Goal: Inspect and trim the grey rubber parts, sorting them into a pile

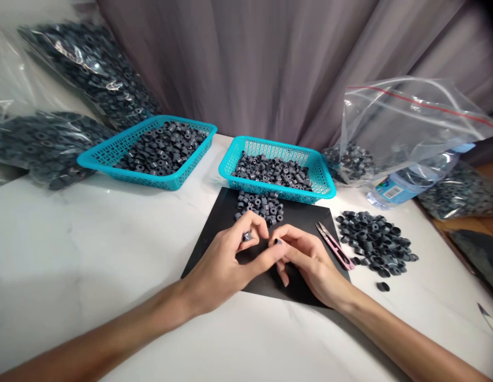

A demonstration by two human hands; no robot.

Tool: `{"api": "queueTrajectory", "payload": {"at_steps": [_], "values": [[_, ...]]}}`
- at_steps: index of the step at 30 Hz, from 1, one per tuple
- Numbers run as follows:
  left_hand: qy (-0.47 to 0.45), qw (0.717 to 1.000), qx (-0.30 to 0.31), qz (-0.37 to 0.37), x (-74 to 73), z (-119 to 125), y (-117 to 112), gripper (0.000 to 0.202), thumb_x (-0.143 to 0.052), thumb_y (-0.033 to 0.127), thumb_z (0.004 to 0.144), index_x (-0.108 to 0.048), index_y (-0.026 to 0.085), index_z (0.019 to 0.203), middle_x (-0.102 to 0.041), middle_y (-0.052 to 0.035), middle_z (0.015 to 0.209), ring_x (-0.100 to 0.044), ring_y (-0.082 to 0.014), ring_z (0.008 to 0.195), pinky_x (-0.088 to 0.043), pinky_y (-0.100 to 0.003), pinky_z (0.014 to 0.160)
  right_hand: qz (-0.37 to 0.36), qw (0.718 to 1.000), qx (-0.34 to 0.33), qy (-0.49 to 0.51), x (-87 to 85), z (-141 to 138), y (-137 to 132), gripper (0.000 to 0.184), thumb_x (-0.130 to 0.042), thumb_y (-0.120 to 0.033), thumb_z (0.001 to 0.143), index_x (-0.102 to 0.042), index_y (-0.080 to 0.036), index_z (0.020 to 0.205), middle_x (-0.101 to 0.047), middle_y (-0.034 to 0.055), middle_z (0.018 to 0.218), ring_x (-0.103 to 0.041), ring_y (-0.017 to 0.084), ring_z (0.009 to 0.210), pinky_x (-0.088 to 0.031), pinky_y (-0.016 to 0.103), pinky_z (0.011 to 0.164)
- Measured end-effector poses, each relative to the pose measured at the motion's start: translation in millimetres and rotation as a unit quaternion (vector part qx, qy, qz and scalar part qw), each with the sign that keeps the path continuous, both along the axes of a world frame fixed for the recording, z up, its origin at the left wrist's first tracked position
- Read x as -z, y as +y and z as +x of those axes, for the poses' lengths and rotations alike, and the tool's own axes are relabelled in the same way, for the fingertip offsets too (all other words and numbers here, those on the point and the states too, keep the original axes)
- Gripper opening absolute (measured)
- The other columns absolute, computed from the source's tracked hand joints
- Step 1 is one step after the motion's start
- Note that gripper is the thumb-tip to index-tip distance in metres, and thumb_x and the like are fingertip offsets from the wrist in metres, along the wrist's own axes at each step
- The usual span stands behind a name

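My left hand [220, 262] is over the black mat [218, 228], its fingers curled around a small grey cylindrical part [247, 236]. The thumb reaches across to the fingertips of my right hand [312, 262]. Between the two hands' fingertips sits a small dark piece [278, 241], mostly covered, apparently pinched by my right thumb and forefinger. Just beyond the hands, a small pile of grey cylinders with holes [262, 207] lies on the mat. Pink-handled thread snips [336, 246] rest on the mat's right side, close to my right hand.
Two blue plastic baskets, a left one [178, 180] and a middle one [326, 185], hold many grey parts. Dark ring-like caps [375, 239] are heaped at right. Behind them stand an open zip bag [389, 122] and a water bottle [405, 183]. Filled bags [91, 69] lean at left.
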State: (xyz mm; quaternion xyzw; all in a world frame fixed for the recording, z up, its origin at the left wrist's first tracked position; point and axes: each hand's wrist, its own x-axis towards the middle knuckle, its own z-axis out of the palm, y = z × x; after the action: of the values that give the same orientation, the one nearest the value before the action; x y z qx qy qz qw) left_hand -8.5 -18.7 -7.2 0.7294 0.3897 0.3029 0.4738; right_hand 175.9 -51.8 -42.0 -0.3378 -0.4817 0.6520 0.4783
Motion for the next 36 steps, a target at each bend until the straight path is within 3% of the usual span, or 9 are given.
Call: {"api": "queueTrajectory", "payload": {"at_steps": [4, 10, 15, 17, 21, 23, 31, 34, 36], "values": [[0.024, 0.990, 0.046, 0.133, 6.3, -4.5, -1.1, 0.030, -0.068, 0.034, 0.089, -0.055, 0.027, 0.115, -0.046, 0.0058, 0.083, -0.047, -0.0102, 0.075, -0.040, -0.023, 0.074, -0.015, 0.999, -0.032, 0.016, -4.9, -2.9, -6.2, 0.016, -0.061, -0.033, 0.096, -0.064, -0.017, 0.097, -0.055, 0.0017, 0.088, -0.047, 0.008, 0.060, -0.045, 0.020, 0.051], [-0.032, 0.963, 0.104, 0.248, 17.4, -10.2, 2.3, 0.026, -0.068, 0.017, 0.089, -0.060, 0.024, 0.113, -0.047, 0.0034, 0.086, -0.047, -0.0090, 0.074, -0.043, -0.021, 0.071, -0.015, 0.997, -0.063, 0.040, -10.7, -9.7, -6.4, 0.017, -0.059, -0.034, 0.096, -0.065, -0.018, 0.094, -0.058, 0.0040, 0.095, -0.045, 0.009, 0.064, -0.039, 0.022, 0.054], [-0.057, 0.960, 0.092, 0.259, 15.9, -9.4, -0.6, 0.021, -0.065, 0.014, 0.091, -0.063, 0.022, 0.111, -0.044, 0.0044, 0.079, -0.047, -0.0086, 0.070, -0.043, -0.021, 0.068, 0.068, 0.979, 0.005, -0.192, -20.6, 4.4, -11.7, 0.027, -0.047, -0.040, 0.101, -0.065, -0.020, 0.104, -0.063, 0.0052, 0.095, -0.052, 0.014, 0.067, -0.046, 0.028, 0.060], [-0.050, 0.962, 0.087, 0.253, 14.0, -9.9, -1.0, 0.021, -0.066, 0.016, 0.091, -0.064, 0.022, 0.111, -0.043, 0.0046, 0.077, -0.047, -0.0088, 0.069, -0.043, -0.022, 0.069, 0.183, 0.895, 0.114, -0.391, -19.6, 23.5, -17.0, 0.023, -0.049, -0.037, 0.101, -0.065, -0.022, 0.107, -0.064, 0.0058, 0.098, -0.058, 0.019, 0.083, -0.048, 0.032, 0.074], [-0.014, 0.974, 0.077, 0.215, 11.4, -10.7, -1.2, 0.017, -0.066, 0.023, 0.092, -0.064, 0.021, 0.108, -0.043, 0.0042, 0.077, -0.049, -0.0097, 0.071, -0.043, -0.023, 0.071, 0.311, 0.611, 0.280, -0.672, -2.8, 66.4, -25.4, 0.034, -0.052, -0.045, 0.098, -0.062, -0.019, 0.117, -0.066, 0.0126, 0.109, -0.055, 0.031, 0.100, -0.047, 0.042, 0.080], [0.000, 0.977, 0.077, 0.198, 11.3, -10.7, -1.5, 0.016, -0.065, 0.026, 0.092, -0.063, 0.021, 0.108, -0.044, 0.0039, 0.078, -0.050, -0.0101, 0.072, -0.043, -0.024, 0.073, 0.310, 0.553, 0.277, -0.722, 7.9, 79.2, -26.8, 0.045, -0.047, -0.051, 0.099, -0.060, -0.015, 0.123, -0.064, 0.0155, 0.107, -0.055, 0.032, 0.097, -0.048, 0.044, 0.079], [0.022, 0.988, 0.062, 0.142, 14.7, -8.5, -1.8, 0.014, -0.062, 0.033, 0.094, -0.060, 0.023, 0.103, -0.044, 0.0048, 0.076, -0.047, -0.0106, 0.069, -0.041, -0.025, 0.075, 0.315, 0.518, 0.247, -0.756, 16.9, 83.1, -23.9, 0.034, -0.035, -0.034, 0.106, -0.063, -0.016, 0.104, -0.063, 0.0112, 0.088, -0.060, 0.026, 0.085, -0.046, 0.036, 0.070], [0.033, 0.992, 0.060, 0.110, 14.7, -7.6, -1.9, 0.015, -0.062, 0.037, 0.093, -0.058, 0.024, 0.101, -0.041, 0.0057, 0.075, -0.046, -0.0103, 0.068, -0.040, -0.024, 0.073, 0.305, 0.551, 0.290, -0.721, 11.4, 80.2, -26.7, 0.029, -0.037, -0.033, 0.105, -0.060, -0.018, 0.097, -0.062, 0.0084, 0.085, -0.060, 0.022, 0.076, -0.043, 0.032, 0.062], [0.042, 0.993, 0.062, 0.091, 14.5, -6.9, -2.1, 0.016, -0.062, 0.038, 0.093, -0.056, 0.025, 0.100, -0.040, 0.0060, 0.075, -0.045, -0.0100, 0.069, -0.039, -0.024, 0.071, 0.285, 0.610, 0.338, -0.657, 6.9, 73.1, -31.8, 0.022, -0.042, -0.033, 0.103, -0.058, -0.020, 0.096, -0.063, 0.0065, 0.084, -0.059, 0.019, 0.068, -0.040, 0.029, 0.056]]}}
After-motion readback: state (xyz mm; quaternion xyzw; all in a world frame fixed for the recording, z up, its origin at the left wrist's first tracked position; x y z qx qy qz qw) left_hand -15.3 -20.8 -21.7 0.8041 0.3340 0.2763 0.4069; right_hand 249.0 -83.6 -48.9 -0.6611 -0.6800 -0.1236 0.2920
